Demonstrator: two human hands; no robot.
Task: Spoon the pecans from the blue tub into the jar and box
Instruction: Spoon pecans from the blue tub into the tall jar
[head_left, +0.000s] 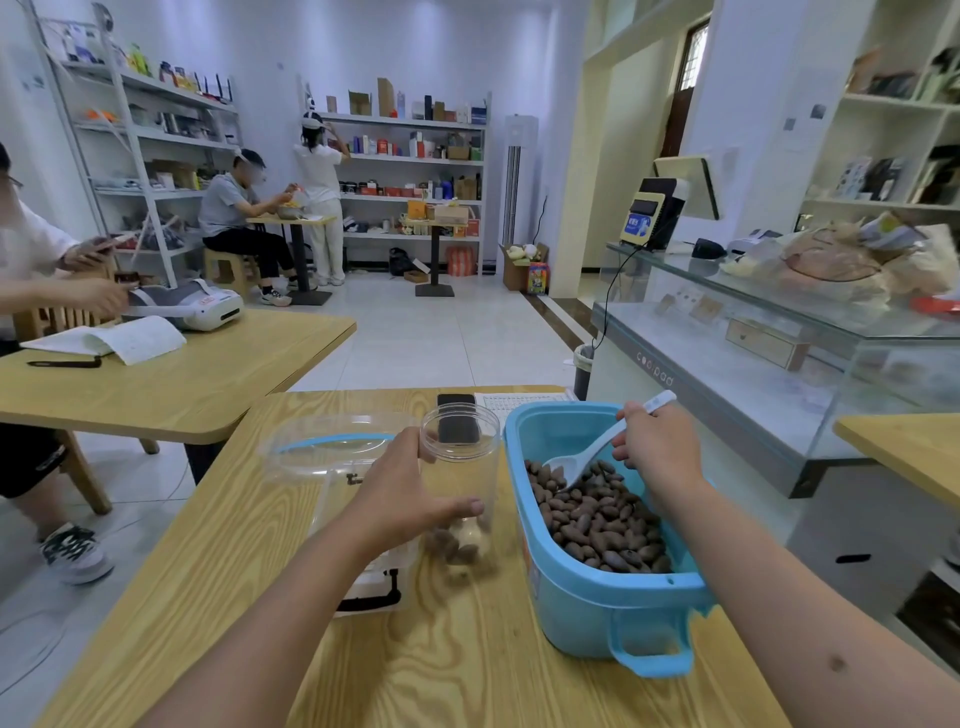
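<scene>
So the person's left hand (410, 493) is wrapped around a clear jar (460, 483) standing mid-desk, with just a few pecans sitting in its bottom. Right hand (657, 441) grips a white spoon (597, 452), the scoop end down in the pecans (602, 519) inside the blue tub (587, 597) at the desk's right edge. A clear box (337, 462) sits left of the jar, touching it as far as I can tell. A phone (456, 415) lies near the far edge of the desk (441, 665).
</scene>
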